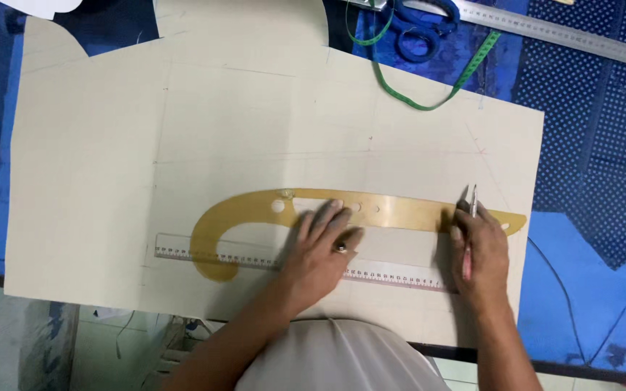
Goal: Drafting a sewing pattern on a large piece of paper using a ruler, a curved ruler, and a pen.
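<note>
Pattern drafting on a large sheet of cream paper spread over a table covered in blue cloth. Left hand lies flat with fingers spread, pressing an amber French curve onto the paper; its palm also covers part of a clear straight ruler lying just nearer than, and partly under, the curve's hook. Right hand is closed around a pencil, whose tip points away from the person and meets the far edge of the curve near its right, tapering end.

Faint construction lines already cross the sheet, both lengthwise and across, so the layout appears well begun; whether a line along the curve has been drawn cannot be told.

Right end of the curve lies close to the right edge of the paper, leaving little room there. Near edge of the paper overhangs the near rim of the table. Wide bare paper lies to the left and far side. Blue-handled scissors, a green measuring tape and a long steel ruler rest at the far right, well apart from both hands.
</note>
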